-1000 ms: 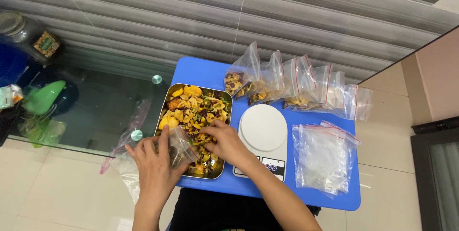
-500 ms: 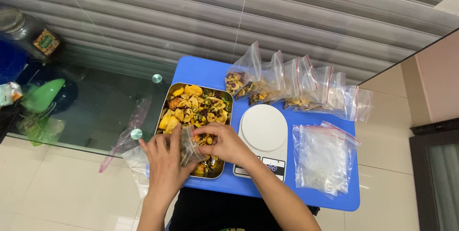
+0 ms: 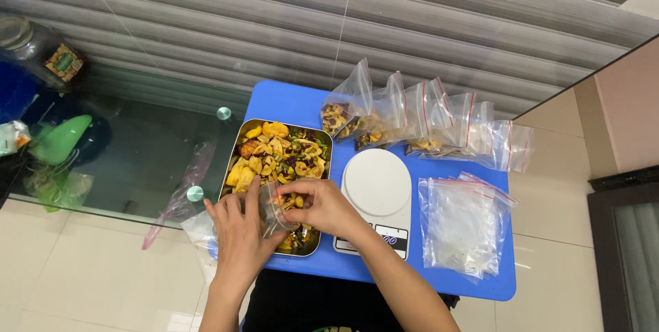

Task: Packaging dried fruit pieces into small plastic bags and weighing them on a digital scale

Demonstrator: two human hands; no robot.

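A metal tray (image 3: 235, 160) full of mixed yellow and dark dried fruit chips stands on a small blue table (image 3: 288, 102). Over the tray's near end my left hand (image 3: 237, 232) holds a small clear zip bag (image 3: 272, 212) open. My right hand (image 3: 322, 207) pinches the bag's mouth, its fingers closed on chips at the opening. To the right of the tray sits a white kitchen scale (image 3: 377, 184) with nothing on its round plate.
Several filled zip bags (image 3: 405, 122) stand in a row along the table's far edge. A stack of empty zip bags (image 3: 461, 225) lies at the right. A glass tabletop (image 3: 137, 160) at left holds a jar (image 3: 38, 47) and a green object (image 3: 58, 141).
My hands have come together over the tray's near end. The clear bag rose from beside the tray into both hands, and my right hand moved left to its mouth.
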